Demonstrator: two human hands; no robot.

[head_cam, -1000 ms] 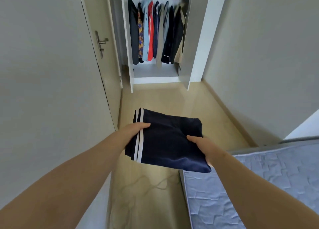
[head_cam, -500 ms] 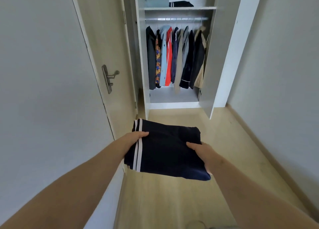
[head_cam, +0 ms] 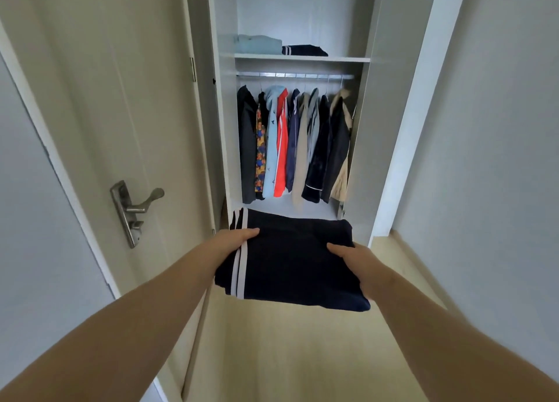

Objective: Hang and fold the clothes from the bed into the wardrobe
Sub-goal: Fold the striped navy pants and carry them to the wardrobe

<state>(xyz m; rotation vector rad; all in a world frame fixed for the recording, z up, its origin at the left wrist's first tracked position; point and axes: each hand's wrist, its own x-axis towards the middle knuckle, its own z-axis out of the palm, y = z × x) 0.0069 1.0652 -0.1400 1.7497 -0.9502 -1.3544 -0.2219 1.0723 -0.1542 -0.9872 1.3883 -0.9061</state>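
A folded navy garment with two white stripes (head_cam: 290,262) lies flat between both hands, held at chest height in front of the open wardrobe (head_cam: 390,129). My left hand (head_cam: 236,239) grips its striped left edge, thumb on top. My right hand (head_cam: 351,256) grips the right edge the same way. Inside the wardrobe several jackets and shirts (head_cam: 296,144) hang from a rail (head_cam: 295,75). On the shelf (head_cam: 302,59) above lie a folded light blue garment (head_cam: 260,44) and a folded dark garment (head_cam: 304,50).
A closed beige room door with a metal lever handle (head_cam: 136,208) stands at the left, close to the wardrobe's side panel. The wardrobe's right door (head_cam: 363,159) is swung open. Grey walls run along both sides, with pale wooden floor (head_cam: 302,356) below.
I have walked from the bed toward the wardrobe, which now fills the view, shelf included. The bed has dropped out of sight. Both hands keep the same hold on the folded garment.
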